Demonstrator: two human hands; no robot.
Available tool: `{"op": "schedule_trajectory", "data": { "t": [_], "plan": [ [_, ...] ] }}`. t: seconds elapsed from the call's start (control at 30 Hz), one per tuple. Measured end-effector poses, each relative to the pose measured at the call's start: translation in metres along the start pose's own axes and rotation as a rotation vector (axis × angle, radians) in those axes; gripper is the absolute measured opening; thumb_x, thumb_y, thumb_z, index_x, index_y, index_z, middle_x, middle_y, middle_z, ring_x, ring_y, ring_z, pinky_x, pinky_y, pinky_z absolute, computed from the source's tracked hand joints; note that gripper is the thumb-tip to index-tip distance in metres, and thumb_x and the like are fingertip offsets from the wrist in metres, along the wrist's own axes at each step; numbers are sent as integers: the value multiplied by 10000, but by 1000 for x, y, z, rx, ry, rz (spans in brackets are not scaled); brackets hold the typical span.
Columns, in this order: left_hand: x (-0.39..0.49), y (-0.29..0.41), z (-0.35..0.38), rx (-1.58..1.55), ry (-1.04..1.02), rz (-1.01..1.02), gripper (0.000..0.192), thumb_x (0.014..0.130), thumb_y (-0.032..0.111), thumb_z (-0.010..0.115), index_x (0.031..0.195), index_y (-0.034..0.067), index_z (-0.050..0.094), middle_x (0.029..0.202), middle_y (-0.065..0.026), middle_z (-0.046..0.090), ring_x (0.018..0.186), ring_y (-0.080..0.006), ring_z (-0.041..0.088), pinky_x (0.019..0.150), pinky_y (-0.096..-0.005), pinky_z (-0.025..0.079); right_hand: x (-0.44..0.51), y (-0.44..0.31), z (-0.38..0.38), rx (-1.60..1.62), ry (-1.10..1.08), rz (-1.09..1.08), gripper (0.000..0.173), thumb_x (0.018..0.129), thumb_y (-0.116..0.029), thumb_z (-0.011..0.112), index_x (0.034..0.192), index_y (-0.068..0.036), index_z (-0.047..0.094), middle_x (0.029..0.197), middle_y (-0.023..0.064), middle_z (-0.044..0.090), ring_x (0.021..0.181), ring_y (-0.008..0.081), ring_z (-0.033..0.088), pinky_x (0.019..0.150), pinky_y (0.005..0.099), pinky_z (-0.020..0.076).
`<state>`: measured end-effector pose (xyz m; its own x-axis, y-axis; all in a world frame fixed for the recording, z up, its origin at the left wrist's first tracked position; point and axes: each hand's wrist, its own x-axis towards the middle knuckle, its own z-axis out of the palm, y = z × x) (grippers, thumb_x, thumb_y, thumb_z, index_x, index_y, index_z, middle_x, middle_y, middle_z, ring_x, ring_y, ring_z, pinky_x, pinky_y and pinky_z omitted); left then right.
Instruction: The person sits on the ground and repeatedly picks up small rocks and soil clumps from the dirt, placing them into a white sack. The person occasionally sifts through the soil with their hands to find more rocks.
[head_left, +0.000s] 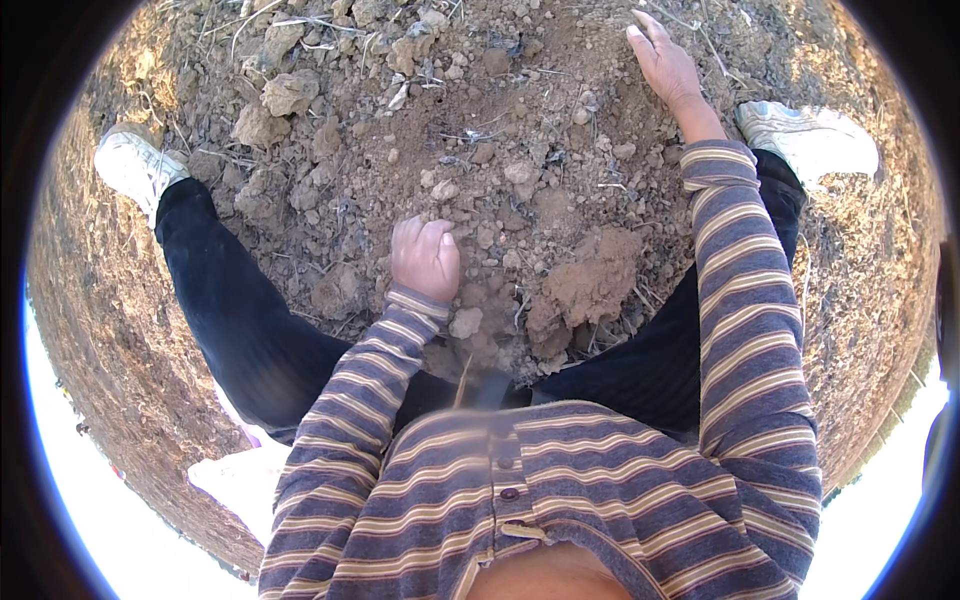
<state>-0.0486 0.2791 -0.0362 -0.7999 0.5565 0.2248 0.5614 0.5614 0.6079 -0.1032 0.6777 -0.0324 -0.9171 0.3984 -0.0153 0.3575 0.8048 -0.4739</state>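
Observation:
My left hand (426, 259) is low over the loose brown soil (420, 154), between my legs and just left of a small clod (466, 322). Its fingers are curled and its palm is hidden, so I cannot tell if anything is inside. Farther forward, at the upper right, my right hand (665, 71) reaches over the soil with its fingers extended and nothing visible in it. A large reddish-brown clod (592, 277) lies between my left hand and my right thigh. Small stones, dirt lumps and bits of dry straw are scattered between the hands.
My shoes, the left (135, 166) and the right (810, 142), stand wide apart on the ground. Larger clods (291, 92) and dry stalks (319, 24) lie at the upper left. A bright white item (236, 484), too overexposed to identify, is beside me at the lower left.

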Motion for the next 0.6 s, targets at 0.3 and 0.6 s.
{"op": "schedule_trajectory", "data": {
  "t": [0.3,0.6],
  "plan": [
    [-2,-2,3,40,14,-1,146,780,139,491,842,46,585,821,-158,552,851,-358,509,798,-454,401,-77,-106,37,82,-371,-6,561,894,-533,286,1237,-144,501,1242,106,522,1121,287,509,961,372,399],
    [-5,-7,7,36,27,-18,139,792,132,480,851,43,569,824,-171,545,847,-373,504,795,-460,400,-165,-145,-11,144,-851,-405,506,838,-511,464,1157,-137,584,1339,182,401,1153,338,465,998,428,329]
  ]
}}
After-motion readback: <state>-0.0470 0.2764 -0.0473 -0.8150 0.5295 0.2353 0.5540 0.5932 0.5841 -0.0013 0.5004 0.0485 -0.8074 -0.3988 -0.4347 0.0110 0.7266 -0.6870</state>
